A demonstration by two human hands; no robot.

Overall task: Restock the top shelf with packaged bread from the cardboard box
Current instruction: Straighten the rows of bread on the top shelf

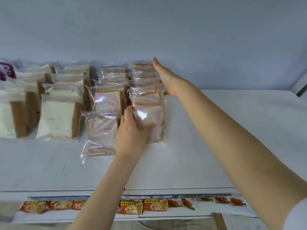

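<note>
On the white top shelf (216,130) stand rows of packaged bread. My left hand (132,133) grips the front pack of purple-swirl bread (152,117) at the near end of the right-hand row (144,78). My right hand (164,77) lies flat, fingers straight, against the right side of that row, pressing on it. Another purple-swirl pack (101,135) stands at the front of the neighbouring row, just left of my left hand. Rows of white bread packs (56,120) fill the left part of the shelf. A corner of the cardboard box (219,221) shows at the bottom right.
The shelf's right half is bare white surface up to the wall. A purple-printed bag (6,72) sits at the far left. Below the shelf edge, a lower shelf holds orange instant-noodle packets (131,206) and small red snack packets (187,203).
</note>
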